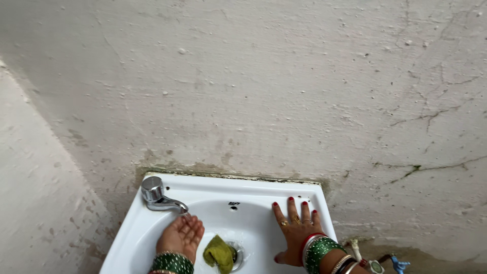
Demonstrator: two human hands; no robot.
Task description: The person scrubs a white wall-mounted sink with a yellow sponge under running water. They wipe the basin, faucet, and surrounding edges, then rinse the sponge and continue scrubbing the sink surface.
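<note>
While a green cloth point(219, 252) covers its drain, the sink point(213, 190) holds both hands.

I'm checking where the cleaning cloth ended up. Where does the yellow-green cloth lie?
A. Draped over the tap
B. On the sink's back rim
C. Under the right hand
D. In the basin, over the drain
D: the yellow-green cloth lies crumpled at the bottom of the white sink, partly covering the drain, between both hands.
</note>
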